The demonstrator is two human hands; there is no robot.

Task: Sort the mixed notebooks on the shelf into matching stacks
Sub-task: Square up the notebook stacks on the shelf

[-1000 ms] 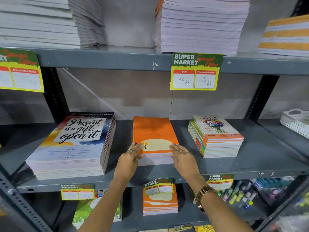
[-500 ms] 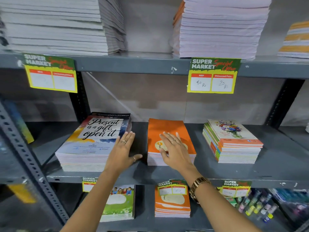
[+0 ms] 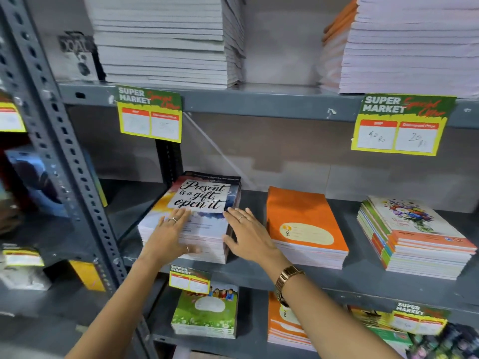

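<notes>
**Squaring the "Present is a gift" stack, middle shelf**

Resting on the middle shelf (image 3: 311,278) are three notebook stacks, left to right, each apart from the next:

- "Present is a gift" stack (image 3: 204,200): lettered watercolour cover, at the left end of the bay, just right of the perforated upright (image 3: 59,141).
- Orange stack (image 3: 300,213): plain orange cover with a cream label oval, in the middle.
- Floral stack (image 3: 414,229): flower-print cover on top, mixed coloured spines below, at the right.

Hands, both on the first stack:

- Left hand (image 3: 168,237): fingers spread flat over the near left part of the top cover, thumb laid along the front edge of the pages. Grips nothing.
- Right hand (image 3: 246,237): open, fingers together and extended, palm against the stack's right side at the near corner, thumb at the front corner. Grips nothing. A wristwatch (image 3: 286,281) sits on this wrist.

Other items:

- Upper shelf: two tall stacks seen page-edge on, grey-white (image 3: 166,40) at left, pinkish with orange spines (image 3: 404,45) at right.
- Price tags (image 3: 401,125) reading "Super Market" hang from the shelf edges.
- Lower shelf: a green-cover stack (image 3: 207,312) and a second orange stack (image 3: 282,325).
</notes>
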